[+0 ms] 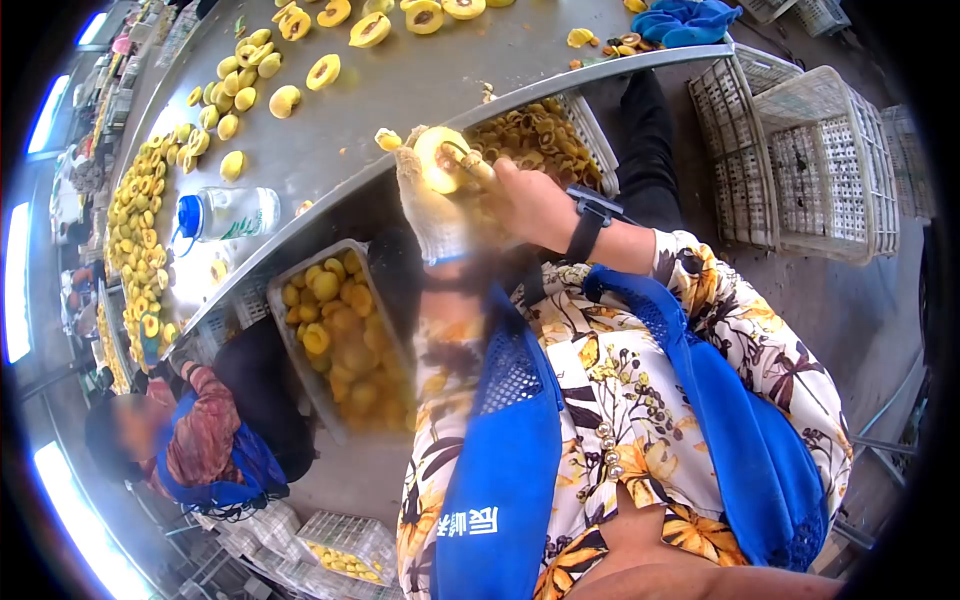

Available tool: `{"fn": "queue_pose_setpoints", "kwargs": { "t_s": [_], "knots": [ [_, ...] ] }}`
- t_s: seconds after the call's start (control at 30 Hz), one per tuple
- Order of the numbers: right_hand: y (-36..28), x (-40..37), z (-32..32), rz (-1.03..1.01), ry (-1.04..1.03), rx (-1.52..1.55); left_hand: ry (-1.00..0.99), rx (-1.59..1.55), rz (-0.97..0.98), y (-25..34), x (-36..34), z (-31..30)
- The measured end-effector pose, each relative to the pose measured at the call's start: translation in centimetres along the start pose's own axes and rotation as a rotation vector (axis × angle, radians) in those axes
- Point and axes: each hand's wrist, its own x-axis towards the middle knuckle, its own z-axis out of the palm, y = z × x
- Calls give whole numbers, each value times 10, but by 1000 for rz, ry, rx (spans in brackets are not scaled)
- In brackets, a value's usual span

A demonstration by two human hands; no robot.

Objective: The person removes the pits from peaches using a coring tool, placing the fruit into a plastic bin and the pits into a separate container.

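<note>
Just past the edge of the metal table point(340, 125), my left hand point(428, 210), in a pale knitted glove, holds up a yellow fruit half point(440, 158) with its cut face showing. My bare right hand point(528, 203) is closed around a tool point(470, 162), whose tip touches the fruit; the tool's handle is mostly hidden. Beneath the hands, a crate point(600, 150) holds many brownish fruit pieces point(540, 135). A small yellow piece point(388, 140) shows beside the glove's fingertips.
Fruit halves point(135, 230) lie heaped along the table's left side, near a blue-capped bottle point(235, 213). Below the edge stands a crate point(375, 285) of yellow fruit. A co-worker point(215, 440) sits at lower left. Stacked crates point(825, 165) stand at right; blue cloth point(685, 22) lies at top right.
</note>
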Motion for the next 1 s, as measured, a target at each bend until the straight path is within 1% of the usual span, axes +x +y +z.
{"fn": "queue_pose_setpoints", "kwargs": {
  "t_s": [0.07, 0.1, 0.13, 0.17, 0.23, 0.33, 0.37, 0.43, 0.47, 0.5, 0.53, 0.57, 0.6, 0.63, 0.67, 0.7, 0.73, 0.77, 0.83, 0.87, 0.9, 0.97, 1.0],
  "knots": [
    [2, -1, 7, -11, -38, -55, -46, 33, 42, -9, 5, -8],
    [0, -3, 5, 33, -48, -30, -69, 49, 63, -13, 7, -11],
    [-4, -5, 2, 76, -56, -6, -18, 66, 100, -19, 8, -12],
    [-6, -7, 0, 119, -65, 18, -24, 82, 101, -20, 9, -13],
    [-2, -9, 6, 74, -103, -28, -33, 115, 102, -19, 10, -17],
    [-1, -11, 4, -4, -141, -45, -212, 73, -94, -6, 17, -24],
    [0, -13, 2, -30, -151, -40, -272, 102, -182, -1, 20, -28],
    [11, -12, 4, -100, -264, -104, -395, 159, -358, 7, 30, -34],
    [18, -13, 9, -134, -316, -135, -420, 188, -470, 9, 35, -41],
    [30, -14, 24, -300, -315, -65, -364, 34, -602, 8, 38, -51],
    [44, -5, 25, -460, -285, -33, -348, -120, -738, -1, 49, -61],
    [19, -11, 9, -396, -128, 91, -492, 279, -290, -15, 52, -69],
    [25, -7, 19, -249, -207, 105, -432, 721, 170, -29, 55, -76],
    [31, -3, 29, -99, -278, 109, -306, 584, 44, -8, 30, -35],
    [23, -6, 31, -114, -247, 99, -52, 332, -160, 3, 13, -28],
    [24, -6, 38, -35, -268, 183, 89, 326, 59, -1, 1, -6],
    [32, -5, 63, -47, -208, 232, 61, 331, 45, -1, 1, -1],
    [46, 1, 74, -72, -165, 275, 46, 330, 41, -1, 2, 3],
    [15, -5, 32, 196, -399, 377, -3, 177, -227, 1, 6, 2],
    [-7, -11, 2, 299, -442, 420, -60, 263, -224, -3, 11, -10],
    [-12, -13, -4, 359, -478, 526, -111, 350, -221, -7, 17, -16],
    [-15, -17, -5, 433, -471, 584, -75, 249, -246, -13, 19, -22],
    [-18, -19, -6, 450, -495, 605, -98, 220, -269, -12, 18, -23]
  ]
}}
